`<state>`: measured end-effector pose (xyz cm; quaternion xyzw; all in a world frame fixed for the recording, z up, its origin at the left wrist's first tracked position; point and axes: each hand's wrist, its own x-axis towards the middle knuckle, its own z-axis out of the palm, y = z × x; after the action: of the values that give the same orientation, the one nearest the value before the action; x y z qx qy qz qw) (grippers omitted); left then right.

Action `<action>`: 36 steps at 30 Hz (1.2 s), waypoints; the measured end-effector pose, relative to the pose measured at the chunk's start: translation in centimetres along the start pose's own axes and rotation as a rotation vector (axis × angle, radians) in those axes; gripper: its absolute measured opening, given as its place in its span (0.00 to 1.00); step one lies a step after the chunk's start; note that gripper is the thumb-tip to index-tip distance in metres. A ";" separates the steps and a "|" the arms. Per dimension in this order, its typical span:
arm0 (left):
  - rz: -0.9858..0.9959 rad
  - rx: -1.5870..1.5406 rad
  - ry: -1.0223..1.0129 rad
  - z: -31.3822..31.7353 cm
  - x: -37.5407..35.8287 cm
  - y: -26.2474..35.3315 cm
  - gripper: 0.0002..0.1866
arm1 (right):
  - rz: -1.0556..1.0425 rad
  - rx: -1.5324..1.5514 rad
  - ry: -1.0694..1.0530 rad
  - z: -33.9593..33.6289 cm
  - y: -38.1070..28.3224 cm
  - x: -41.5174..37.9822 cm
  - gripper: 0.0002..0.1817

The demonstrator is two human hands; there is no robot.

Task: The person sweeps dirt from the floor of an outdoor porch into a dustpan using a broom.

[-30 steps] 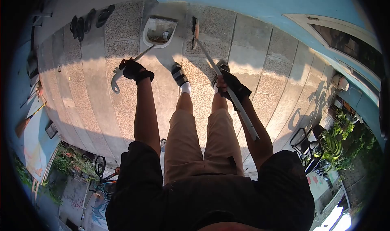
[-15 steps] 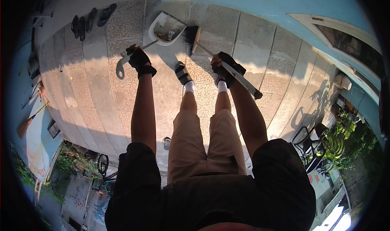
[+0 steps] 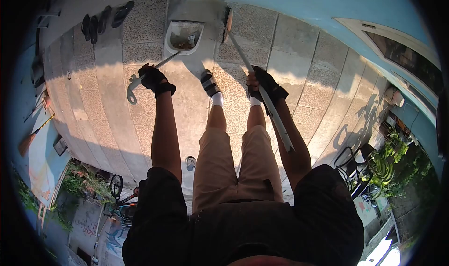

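In a black fingerless glove, my left hand (image 3: 154,80) is closed round the long handle of a dustpan (image 3: 199,43). The handle's curved hook end sticks out below that hand. The white pan rests on the floor ahead of my feet, with debris (image 3: 191,40) inside. My right hand (image 3: 264,84), gloved the same way, grips the pale handle of a broom (image 3: 242,55). The broom's head (image 3: 228,25) stands on the floor to the right of the pan, apart from it. The broom handle's rear end slants back over my right forearm.
Several dark slippers (image 3: 120,14) lie by the wall at upper left. A blue wall (image 3: 290,1) runs along the far side. Another broom (image 3: 29,142) leans at left. A chair (image 3: 353,170) and plants (image 3: 388,165) stand at right, and a bicycle (image 3: 122,198) at lower left.
The broom head has moved away from the pan's edge, up and slightly right, and its handle has tilted steeper. The dustpan has turned straighter and shifted slightly left.
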<state>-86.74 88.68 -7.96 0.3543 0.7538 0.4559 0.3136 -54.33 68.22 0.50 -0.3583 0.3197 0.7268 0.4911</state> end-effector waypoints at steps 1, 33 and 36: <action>-0.004 -0.003 0.003 0.2 -0.2 0.9 0.09 | -0.018 -0.068 0.009 -0.5 1.4 -0.6 0.15; 0.224 0.339 -0.168 0.6 -0.1 -0.2 0.08 | -0.404 -0.396 0.183 3.7 6.0 4.7 0.13; 0.240 0.311 -0.167 0.7 -0.4 -0.2 0.08 | -0.269 -0.331 0.149 3.0 6.1 1.5 0.14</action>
<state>-86.06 88.60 -8.39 0.5224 0.7388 0.3373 0.2599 -61.07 69.48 1.49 -0.5261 0.1807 0.6689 0.4931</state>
